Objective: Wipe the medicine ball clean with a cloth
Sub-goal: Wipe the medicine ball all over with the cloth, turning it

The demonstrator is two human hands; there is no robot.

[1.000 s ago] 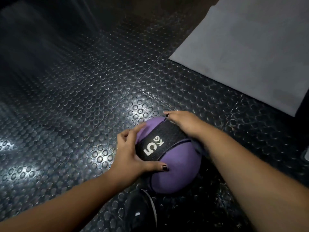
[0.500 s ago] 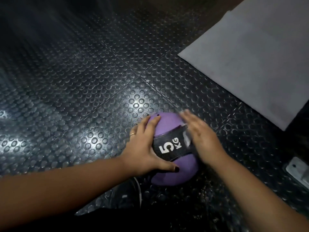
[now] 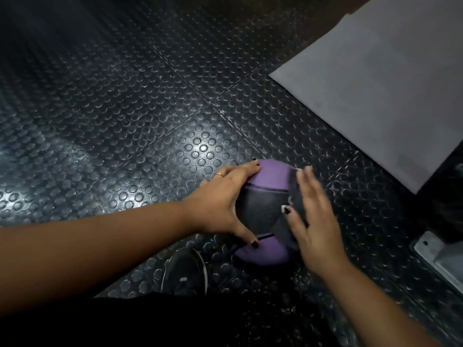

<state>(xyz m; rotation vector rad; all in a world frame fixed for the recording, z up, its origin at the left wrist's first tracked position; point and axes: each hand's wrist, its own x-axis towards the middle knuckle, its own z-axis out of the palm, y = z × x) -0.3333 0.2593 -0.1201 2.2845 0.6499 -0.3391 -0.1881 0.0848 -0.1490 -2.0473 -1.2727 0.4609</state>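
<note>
The round purple rubber medicine ball (image 3: 271, 174) sits on the black rubber floor (image 3: 150, 121) with raised circular studs. Being a sphere, it has no long axis; its textured black band (image 3: 258, 211) faces up and runs between your hands, with purple caps on the far and near sides. Your left hand (image 3: 220, 201) cups the ball's left side, fingers and thumb wrapped round it. Your right hand (image 3: 315, 221), blurred, lies flat with straight fingers, pressing a dark grey cloth (image 3: 297, 194) on the ball's right side. A dark shoe (image 3: 185, 274) is just nearer than the ball; a smooth grey mat (image 3: 375, 83) lies beyond it to the right.
</note>
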